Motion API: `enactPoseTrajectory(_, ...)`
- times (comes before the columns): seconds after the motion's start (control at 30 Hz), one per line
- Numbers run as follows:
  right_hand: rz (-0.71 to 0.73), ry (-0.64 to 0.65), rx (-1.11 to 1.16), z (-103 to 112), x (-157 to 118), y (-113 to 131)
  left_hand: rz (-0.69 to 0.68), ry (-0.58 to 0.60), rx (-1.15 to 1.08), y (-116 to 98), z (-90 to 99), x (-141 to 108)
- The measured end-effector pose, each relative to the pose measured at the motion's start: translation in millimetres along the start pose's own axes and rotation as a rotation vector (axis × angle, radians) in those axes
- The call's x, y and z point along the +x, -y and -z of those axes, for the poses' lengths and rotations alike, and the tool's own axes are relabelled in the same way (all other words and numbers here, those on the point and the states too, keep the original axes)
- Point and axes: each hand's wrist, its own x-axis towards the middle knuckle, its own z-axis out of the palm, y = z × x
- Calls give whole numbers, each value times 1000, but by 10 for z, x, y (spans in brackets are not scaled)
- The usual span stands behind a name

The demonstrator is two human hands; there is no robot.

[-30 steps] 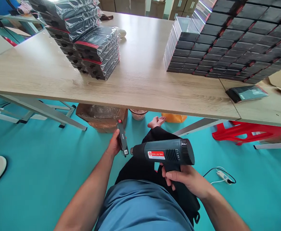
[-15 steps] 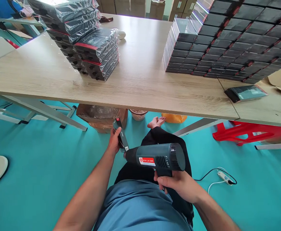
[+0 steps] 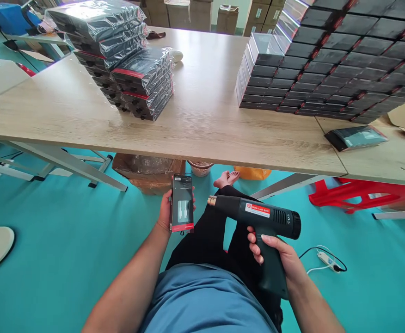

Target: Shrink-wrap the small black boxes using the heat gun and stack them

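Note:
My left hand (image 3: 164, 210) grips a slim black box (image 3: 182, 196) with a red band at its near end and a pale panel on its face. The box's broad face is turned up toward me. In my right hand (image 3: 275, 252) is a dark green heat gun (image 3: 270, 219), held by its handle. Its metal nozzle (image 3: 212, 200) points left toward the box, with a gap between them. Both things are over my lap, in front of the table's edge.
On the wooden table (image 3: 209, 125) stand film-wrapped boxes (image 3: 143, 83) at left and a tall stack of boxes (image 3: 327, 69) at right. A single box (image 3: 357, 137) lies near the right edge. Below are an open carton (image 3: 147, 178), a bucket (image 3: 200, 169) and a power strip (image 3: 328, 260).
The box has turned from edge-on to face-up in my left hand. My right hand has drawn the heat gun to the right, and its nozzle is now apart from the box.

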Motion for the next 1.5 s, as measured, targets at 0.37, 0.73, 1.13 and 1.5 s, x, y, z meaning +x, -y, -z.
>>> enactPoseTrajectory(0.37,-3,23,197,-36,166,90,220,20,118,78,-67,-1)
enactPoseTrajectory(0.73,15,35,140,-96,260,166,279,-23,247,70,63,31)
enactPoseTrajectory(1.13,22,285,-639,-631,92,364,271,-121,196,41,168,85)
enactPoseTrajectory(1.5,40,363,-988,-988,-8,349,197,-284,140,-49,181,145)
